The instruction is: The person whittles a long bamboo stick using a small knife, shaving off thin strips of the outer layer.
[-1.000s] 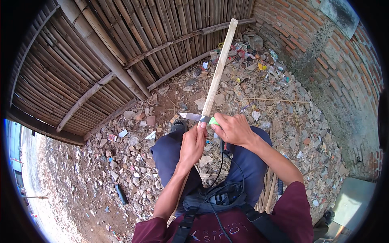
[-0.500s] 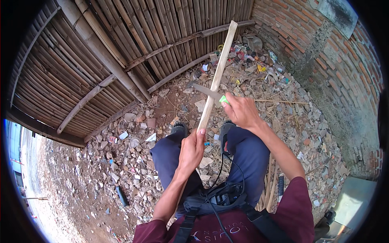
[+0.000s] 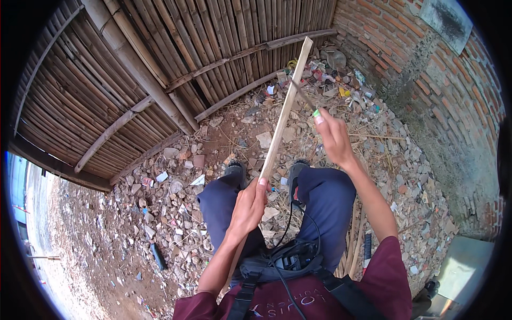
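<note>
My left hand [image 3: 249, 207] is closed around the lower end of a long pale wooden strip [image 3: 281, 125], which slants up and away from me between my knees. In my right hand [image 3: 335, 140] is a knife [image 3: 306, 99] with a bright green handle, mostly hidden by my fingers. Its grey blade points up and left, and the tip end meets or overlaps the strip near its upper part; whether it touches cannot be made out. The strip's near end passes under my left hand and forearm.
A bamboo fence [image 3: 213, 40] stands ahead and left, a brick wall [image 3: 426, 85] on the right. Rubble and litter [image 3: 176, 197] cover the ground. Wooden sticks [image 3: 356, 240] and a dark-handled tool [image 3: 367, 248] lie by my right leg. A black cable [image 3: 290, 224] hangs over my lap.
My right hand has moved up and slightly right, carrying the knife from the strip's middle toward its far end. The strip's far end has dipped slightly; my left hand keeps its hold.
</note>
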Available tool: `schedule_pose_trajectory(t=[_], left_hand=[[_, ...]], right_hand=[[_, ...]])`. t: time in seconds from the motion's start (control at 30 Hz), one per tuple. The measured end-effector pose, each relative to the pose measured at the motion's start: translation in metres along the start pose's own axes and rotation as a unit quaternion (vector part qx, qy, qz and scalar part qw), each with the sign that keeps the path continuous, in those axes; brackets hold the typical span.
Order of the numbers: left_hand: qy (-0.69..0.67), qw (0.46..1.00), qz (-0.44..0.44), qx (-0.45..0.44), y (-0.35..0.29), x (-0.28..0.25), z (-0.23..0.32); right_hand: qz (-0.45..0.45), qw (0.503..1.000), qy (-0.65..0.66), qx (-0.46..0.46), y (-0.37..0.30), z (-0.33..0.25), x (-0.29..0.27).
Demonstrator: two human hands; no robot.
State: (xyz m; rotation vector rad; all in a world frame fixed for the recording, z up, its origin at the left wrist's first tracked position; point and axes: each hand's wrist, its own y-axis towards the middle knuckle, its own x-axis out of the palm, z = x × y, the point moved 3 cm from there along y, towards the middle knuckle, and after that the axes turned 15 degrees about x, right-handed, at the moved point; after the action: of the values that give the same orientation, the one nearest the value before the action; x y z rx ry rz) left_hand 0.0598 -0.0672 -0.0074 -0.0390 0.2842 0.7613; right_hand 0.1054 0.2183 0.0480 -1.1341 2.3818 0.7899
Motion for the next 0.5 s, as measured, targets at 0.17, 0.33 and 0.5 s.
schedule_pose_trajectory(t=[0.17,0.33,0.5], left_hand=[[-0.018,0.999,-0.001,0.036,0.002,0.002,0.008],[0.013,0.997,0.007,0.071,0.002,0.004,0.012],[0.004,0.997,0.002,0.075,0.003,0.004,0.015]], right_hand=[[-0.050,0.981,-0.150,-0.115,-0.046,-0.025,0.030],[-0.099,0.973,-0.169,-0.118,-0.060,-0.026,0.037],[-0.116,0.972,-0.164,-0.119,-0.065,-0.027,0.036]])
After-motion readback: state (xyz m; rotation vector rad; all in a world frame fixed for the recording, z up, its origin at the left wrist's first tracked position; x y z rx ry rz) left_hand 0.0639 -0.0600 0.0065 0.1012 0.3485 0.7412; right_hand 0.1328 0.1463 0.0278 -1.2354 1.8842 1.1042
